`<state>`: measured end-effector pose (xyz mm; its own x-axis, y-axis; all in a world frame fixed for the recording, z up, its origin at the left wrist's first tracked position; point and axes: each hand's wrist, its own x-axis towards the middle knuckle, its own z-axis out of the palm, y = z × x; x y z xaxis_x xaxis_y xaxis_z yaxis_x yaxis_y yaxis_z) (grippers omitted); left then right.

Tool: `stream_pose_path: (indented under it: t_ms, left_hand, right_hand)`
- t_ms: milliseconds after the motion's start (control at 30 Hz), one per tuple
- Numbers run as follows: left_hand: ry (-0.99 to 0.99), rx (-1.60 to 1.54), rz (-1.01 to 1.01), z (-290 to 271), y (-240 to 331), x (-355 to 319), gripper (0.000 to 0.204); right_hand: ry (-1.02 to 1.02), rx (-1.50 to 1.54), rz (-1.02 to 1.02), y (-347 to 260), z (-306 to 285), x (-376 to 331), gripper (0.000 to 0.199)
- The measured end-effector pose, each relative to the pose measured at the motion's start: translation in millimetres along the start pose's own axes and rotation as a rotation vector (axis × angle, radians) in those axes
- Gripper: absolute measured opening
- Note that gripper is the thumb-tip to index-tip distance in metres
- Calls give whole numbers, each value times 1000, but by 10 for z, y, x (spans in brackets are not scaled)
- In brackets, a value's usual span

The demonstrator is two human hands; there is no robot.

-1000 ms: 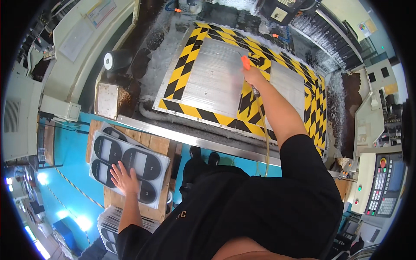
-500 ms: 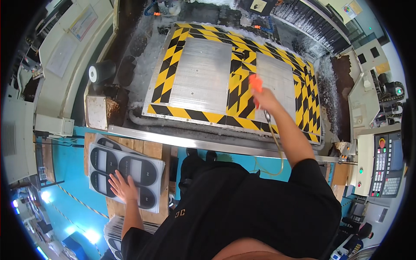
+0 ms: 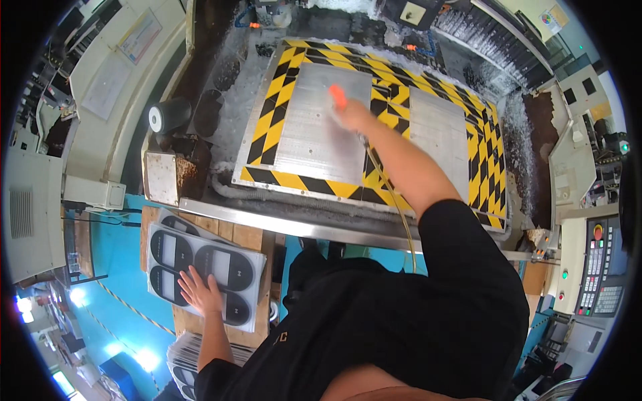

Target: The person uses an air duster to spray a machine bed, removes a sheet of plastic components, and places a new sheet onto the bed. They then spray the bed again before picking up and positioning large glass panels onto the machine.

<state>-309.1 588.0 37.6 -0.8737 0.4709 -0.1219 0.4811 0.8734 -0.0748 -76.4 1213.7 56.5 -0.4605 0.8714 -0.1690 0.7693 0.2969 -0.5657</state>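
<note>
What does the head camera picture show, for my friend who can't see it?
A person's right hand holds an orange-tipped tool with a thin hose over a metal plate bordered in yellow and black stripes. Their left hand rests flat on a grey sheet with dark ovals.

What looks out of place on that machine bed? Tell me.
White chips or foam lie strewn around the striped metal plate, thickest along its left and right edges. The small metal box at its left corner looks rust-stained. The right hand with the orange-tipped tool looks blurred.
</note>
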Motion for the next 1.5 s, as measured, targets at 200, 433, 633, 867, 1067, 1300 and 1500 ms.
stream_pose_path:
  t_ms: [200, 433, 633, 867, 1067, 1300, 1500]
  left_hand:
    - [4, 8, 12, 39, 58, 124, 72]
    - [51, 19, 24, 109, -26, 106, 72]
    - [74, 1, 42, 180, -74, 109, 72]
    - [73, -9, 40, 202, -48, 96, 70]
    - [108, -16, 42, 290, -72, 115, 69]
    - [79, 38, 0, 269, -141, 97, 68]
    - [60, 51, -12, 296, -95, 107, 68]
  right_hand:
    - [44, -93, 115, 935, -650, -599, 48]
    - [-89, -415, -16, 760, -527, -1779, 48]
    - [-65, -39, 158, 602, -1139, -1041, 44]
    - [-209, -404, -361, -453, -336, -2826, 30]
    - [-211, -444, -146, -15, -980, -3483, 33]
    - [-243, -562, 711, 1563, -2095, -4033, 30]
    - [165, -493, 400, 1710, -1776, -2751, 42]
